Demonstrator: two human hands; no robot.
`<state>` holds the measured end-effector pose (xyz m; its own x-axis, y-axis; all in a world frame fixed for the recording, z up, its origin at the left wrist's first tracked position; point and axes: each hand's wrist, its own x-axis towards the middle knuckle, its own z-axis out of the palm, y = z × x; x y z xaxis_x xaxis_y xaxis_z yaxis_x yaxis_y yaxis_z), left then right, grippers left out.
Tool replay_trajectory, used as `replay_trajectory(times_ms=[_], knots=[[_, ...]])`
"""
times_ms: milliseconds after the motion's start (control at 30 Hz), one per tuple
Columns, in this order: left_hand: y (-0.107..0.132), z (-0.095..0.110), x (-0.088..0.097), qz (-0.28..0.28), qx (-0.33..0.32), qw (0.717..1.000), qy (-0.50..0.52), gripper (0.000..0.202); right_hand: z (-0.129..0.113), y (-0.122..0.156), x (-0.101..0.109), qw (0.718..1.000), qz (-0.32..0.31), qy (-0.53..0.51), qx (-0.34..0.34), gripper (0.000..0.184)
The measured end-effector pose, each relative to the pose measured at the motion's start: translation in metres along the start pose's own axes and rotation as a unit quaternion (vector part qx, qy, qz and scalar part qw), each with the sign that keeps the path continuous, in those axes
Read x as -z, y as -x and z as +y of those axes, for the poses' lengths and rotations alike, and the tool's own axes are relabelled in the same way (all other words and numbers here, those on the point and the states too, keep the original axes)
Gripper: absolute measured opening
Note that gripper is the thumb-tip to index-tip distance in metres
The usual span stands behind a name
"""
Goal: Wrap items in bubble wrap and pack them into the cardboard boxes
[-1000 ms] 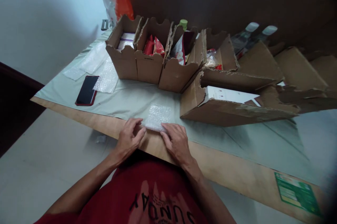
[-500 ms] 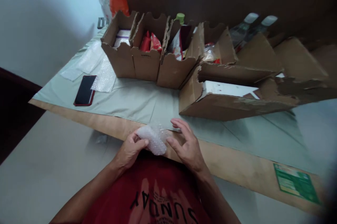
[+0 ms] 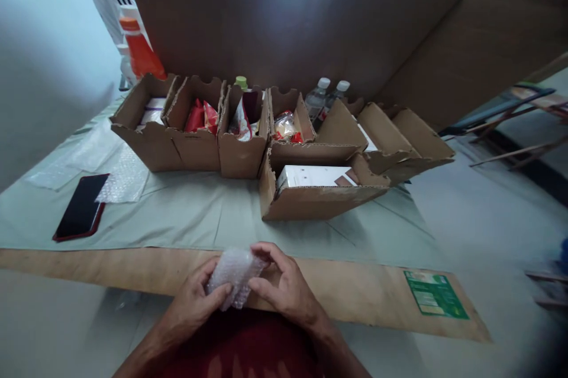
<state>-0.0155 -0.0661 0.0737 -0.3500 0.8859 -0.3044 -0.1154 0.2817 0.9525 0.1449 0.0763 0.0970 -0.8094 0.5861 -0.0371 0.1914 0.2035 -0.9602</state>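
In the head view, a small rolled piece of bubble wrap [image 3: 235,274] is held over the wooden front strip of the table, close to the body. My left hand [image 3: 197,295] grips its left side, thumb on top and fingers behind. My right hand [image 3: 286,289] takes its right edge between curved fingers and thumb. Whether anything lies inside the wrap cannot be seen. Beyond the hands stands a low cardboard box [image 3: 310,203] with a white box [image 3: 315,175] in it.
Cardboard bins [image 3: 199,150] with red packets and other goods line the back. Plastic bottles [image 3: 317,97] stand behind them. A phone [image 3: 82,206] and flat bubble wrap sheets [image 3: 126,174] lie on the left. A green card [image 3: 435,294] lies right. A tall cardboard panel [image 3: 266,17] rises behind.
The view has tilted up and turned to the right. My right hand has closed in on the bubble wrap and now touches its right edge; my left hand keeps its hold.
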Motion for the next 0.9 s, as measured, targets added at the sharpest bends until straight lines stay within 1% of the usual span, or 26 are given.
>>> replay_trajectory(times_ms=[33, 67, 100, 167, 200, 233, 267, 300, 333, 400, 433, 467, 500, 567, 600, 633, 667, 733, 767, 800, 833, 900], knots=[[-0.002, 0.007, -0.001, -0.028, -0.01, 0.999, -0.03, 0.036, -0.004, 0.0, 0.009, 1.0, -0.021, 0.012, 0.002, 0.053], [-0.004, 0.013, -0.004, -0.059, -0.017, 0.997, -0.052, 0.034, -0.008, 0.0, 0.017, 0.998, -0.047, 0.033, 0.001, 0.057], [-0.006, 0.02, -0.006, -0.09, -0.023, 0.994, -0.066, 0.032, -0.013, 0.001, 0.024, 0.996, -0.069, 0.063, 0.002, 0.05], [-0.01, 0.029, -0.011, -0.124, -0.037, 0.989, -0.072, 0.033, -0.027, 0.005, 0.039, 0.987, -0.09, 0.131, 0.021, 0.024], [-0.012, 0.031, -0.013, -0.13, -0.044, 0.989, -0.061, 0.034, -0.035, 0.007, 0.048, 0.983, -0.085, 0.157, 0.038, 0.015], [-0.016, 0.033, -0.013, -0.13, -0.05, 0.99, -0.038, 0.038, -0.044, 0.01, 0.059, 0.981, -0.066, 0.174, 0.056, 0.012], [-0.02, 0.033, -0.013, -0.126, -0.056, 0.99, -0.004, 0.044, -0.054, 0.012, 0.071, 0.981, -0.03, 0.179, 0.074, 0.009], [-0.026, 0.033, -0.012, -0.12, -0.062, 0.99, 0.037, 0.051, -0.064, 0.013, 0.085, 0.98, 0.021, 0.174, 0.092, 0.007], [-0.032, 0.032, -0.01, -0.11, -0.065, 0.989, 0.076, 0.056, -0.075, 0.011, 0.1, 0.977, 0.091, 0.163, 0.103, 0.011], [-0.046, 0.03, -0.007, -0.079, -0.066, 0.986, 0.128, 0.056, -0.094, -0.003, 0.13, 0.953, 0.244, 0.141, 0.106, 0.02], [-0.053, 0.028, -0.006, -0.06, -0.061, 0.987, 0.139, 0.054, -0.1, -0.015, 0.143, 0.942, 0.291, 0.132, 0.1, 0.023], [-0.058, 0.026, -0.006, -0.042, -0.049, 0.988, 0.143, 0.053, -0.104, -0.031, 0.153, 0.94, 0.305, 0.127, 0.088, 0.024], [-0.063, 0.023, -0.006, -0.026, -0.034, 0.989, 0.144, 0.052, -0.106, -0.048, 0.162, 0.947, 0.285, 0.133, 0.073, 0.025], [-0.068, 0.017, -0.008, -0.008, -0.001, 0.989, 0.147, 0.05, -0.104, -0.082, 0.172, 0.964, 0.183, 0.19, 0.037, 0.029], [-0.07, 0.014, -0.009, -0.004, 0.011, 0.989, 0.149, 0.049, -0.102, -0.097, 0.175, 0.959, 0.137, 0.246, 0.019, 0.033], [-0.07, 0.011, -0.01, -0.001, 0.02, 0.988, 0.151, 0.048, -0.1, -0.109, 0.176, 0.942, 0.107, 0.318, 0.003, 0.035], [-0.07, 0.007, -0.01, 0.001, 0.025, 0.988, 0.153, 0.048, -0.1, -0.118, 0.176, 0.913, 0.093, 0.397, -0.01, 0.036], [-0.069, 0.001, -0.008, 0.002, 0.028, 0.987, 0.159, 0.048, -0.104, -0.128, 0.17, 0.839, 0.095, 0.535, -0.022, 0.031], [-0.069, -0.001, -0.007, 0.002, 0.03, 0.986, 0.163, 0.048, -0.109, -0.13, 0.164, 0.807, 0.099, 0.582, -0.022, 0.026], [-0.069, -0.004, -0.005, 0.0, 0.033, 0.986, 0.166, 0.048, -0.115, -0.13, 0.156, 0.781, 0.099, 0.616, -0.019, 0.026], [-0.069, -0.006, -0.004, -0.003, 0.035, 0.985, 0.168, 0.048, -0.121, -0.131, 0.146, 0.761, 0.096, 0.641, -0.016, 0.033], [-0.07, -0.008, -0.002, -0.009, 0.039, 0.985, 0.167, 0.048, -0.13, -0.132, 0.124, 0.731, 0.078, 0.677, -0.014, 0.05]])
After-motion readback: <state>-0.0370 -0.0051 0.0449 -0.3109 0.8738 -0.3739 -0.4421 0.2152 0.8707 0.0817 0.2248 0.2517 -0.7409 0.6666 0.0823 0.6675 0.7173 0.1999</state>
